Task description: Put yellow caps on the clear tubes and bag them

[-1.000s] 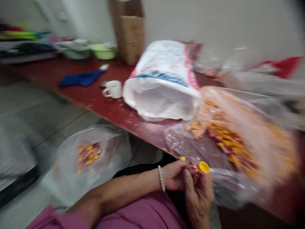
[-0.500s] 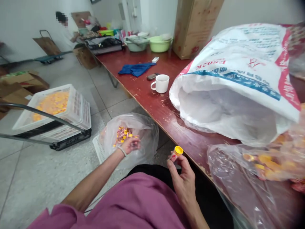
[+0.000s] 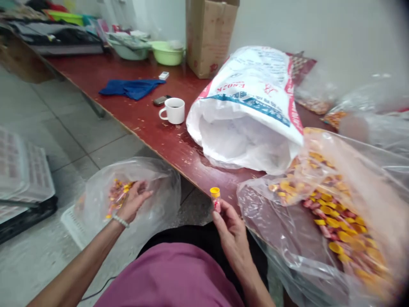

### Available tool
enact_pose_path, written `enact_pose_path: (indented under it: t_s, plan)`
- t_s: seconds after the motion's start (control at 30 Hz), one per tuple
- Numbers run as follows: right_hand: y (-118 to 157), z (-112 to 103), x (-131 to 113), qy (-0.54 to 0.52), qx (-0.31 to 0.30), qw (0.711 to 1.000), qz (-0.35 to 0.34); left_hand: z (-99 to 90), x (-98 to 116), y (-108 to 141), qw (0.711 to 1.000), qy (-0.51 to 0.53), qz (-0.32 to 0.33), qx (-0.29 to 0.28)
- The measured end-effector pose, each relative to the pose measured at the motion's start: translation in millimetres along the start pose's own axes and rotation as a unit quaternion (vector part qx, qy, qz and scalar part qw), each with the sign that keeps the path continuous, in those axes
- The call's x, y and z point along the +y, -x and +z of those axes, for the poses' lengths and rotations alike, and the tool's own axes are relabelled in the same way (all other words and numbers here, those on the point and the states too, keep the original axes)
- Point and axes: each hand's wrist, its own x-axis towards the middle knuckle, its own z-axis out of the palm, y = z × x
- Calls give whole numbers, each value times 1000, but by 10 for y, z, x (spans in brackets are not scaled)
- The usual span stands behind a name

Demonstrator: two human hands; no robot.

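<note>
Our right hand [image 3: 233, 232] pinches a small red-printed cylindrical tube [image 3: 216, 201], yellow cap up, long axis near upright, while our left hand [image 3: 134, 202], its grip unclear to us, is nearer the yellow-and-pink pieces [image 3: 118, 191] in the translucent plastic bag [image 3: 164, 198].

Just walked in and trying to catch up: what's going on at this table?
A person in a purple top holds a small yellow-capped tube upright in the right hand. The left hand is at an open clear bag low beside the table, with more such pieces in it; whether it grips one, I can't tell. On the table lie another clear bag of yellow-capped pieces, a white sack and a white mug.
</note>
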Motion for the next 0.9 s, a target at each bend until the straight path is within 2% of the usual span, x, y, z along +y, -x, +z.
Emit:
enact_pose_path:
  t_s: [0.1, 0.17, 0.23, 0.33, 0.4, 0.47, 0.57, 0.6, 0.77, 0.9]
  plan:
    - [41, -476, -174, 128, 126, 982, -66, 425, 313, 502, 977, 59, 45, -201]
    - [96, -680, -248, 119, 176, 976, -48, 772, 595, 874, 936, 75, 44, -340]
    - [163, -731, -242, 44, 187, 981, -12, 1129, 864, 1213, 885, 118, 63, -447]
    - [261, -630, -101, -53, 193, 980, -11, 1594, 1130, 1550, 813, 183, 70, -548]
    - [319, -587, 0, -46, 197, 979, -25, 1811, 1197, 1639, 789, 194, 44, -581]
    - [366, -649, 44, 19, 224, 974, -32, 1942, 1207, 1647, 789, 187, 25, -585]
    - [398, -922, -5, 152, 284, 944, -66, 2023, 1201, 1607, 796, 142, 44, -587]
    - [395, -1031, -38, 191, 286, 935, -88, 2035, 1207, 1596, 795, 116, 59, -593]
    - [334, -1422, -163, 281, 168, 922, -207, 2081, 1312, 1601, 775, -17, 189, -603]
    - [349, -1545, -176, 294, 105, 921, -235, 2101, 1411, 1631, 748, -86, 230, -617]
